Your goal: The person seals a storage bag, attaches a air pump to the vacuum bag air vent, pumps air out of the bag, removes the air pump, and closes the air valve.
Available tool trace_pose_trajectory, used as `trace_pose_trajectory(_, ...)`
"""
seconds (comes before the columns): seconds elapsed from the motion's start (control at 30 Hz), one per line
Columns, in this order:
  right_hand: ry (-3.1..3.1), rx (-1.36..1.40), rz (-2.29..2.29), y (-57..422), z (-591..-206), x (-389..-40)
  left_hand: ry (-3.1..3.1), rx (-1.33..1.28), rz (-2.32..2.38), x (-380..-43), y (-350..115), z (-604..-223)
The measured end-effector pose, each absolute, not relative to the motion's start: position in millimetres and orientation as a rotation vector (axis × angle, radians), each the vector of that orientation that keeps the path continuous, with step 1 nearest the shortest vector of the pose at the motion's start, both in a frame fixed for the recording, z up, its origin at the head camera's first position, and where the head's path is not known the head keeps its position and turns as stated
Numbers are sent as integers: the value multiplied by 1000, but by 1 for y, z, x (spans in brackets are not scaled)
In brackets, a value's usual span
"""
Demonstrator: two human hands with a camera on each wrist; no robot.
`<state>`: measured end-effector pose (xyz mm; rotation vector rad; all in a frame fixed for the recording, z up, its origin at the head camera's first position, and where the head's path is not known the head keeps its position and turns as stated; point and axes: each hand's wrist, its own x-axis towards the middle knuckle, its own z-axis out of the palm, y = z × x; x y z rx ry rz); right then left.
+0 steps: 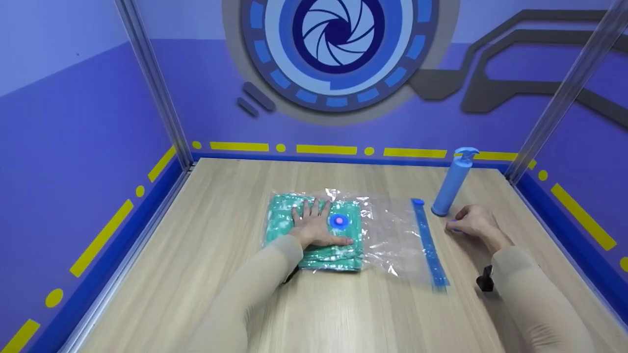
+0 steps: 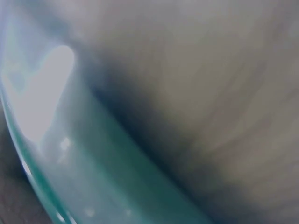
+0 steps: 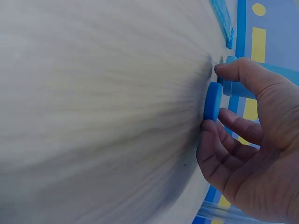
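Note:
My left hand point(image 1: 314, 230) rests with spread fingers on a clear plastic vacuum bag point(image 1: 390, 235) with folded green contents point(image 1: 282, 215). Beside its thumb is a round blue valve point(image 1: 339, 221) with a pink centre. A blurred green, shiny bag surface point(image 2: 103, 163) fills part of the left wrist view. My right hand point(image 1: 476, 223) reaches down around a small round blue cap point(image 3: 213, 101) lying on the table. In the right wrist view a fingertip meets the cap's edge, while the thumb stays apart from it.
A blue hand pump point(image 1: 451, 186) stands upright just beyond my right hand. The bag's blue zip strip point(image 1: 429, 245) runs along its right end, with a slider point(image 1: 418, 201) at the far corner. Walls with metal posts point(image 1: 157, 83) enclose the wooden table point(image 1: 216, 294).

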<state>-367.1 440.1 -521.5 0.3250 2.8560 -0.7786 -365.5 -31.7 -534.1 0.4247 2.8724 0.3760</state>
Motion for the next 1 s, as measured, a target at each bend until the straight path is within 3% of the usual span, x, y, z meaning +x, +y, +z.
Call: trace_pose_trajectory(1.0, 2798, 327, -767, 436, -515, -363, 2868, 415, 400, -366, -31, -536)
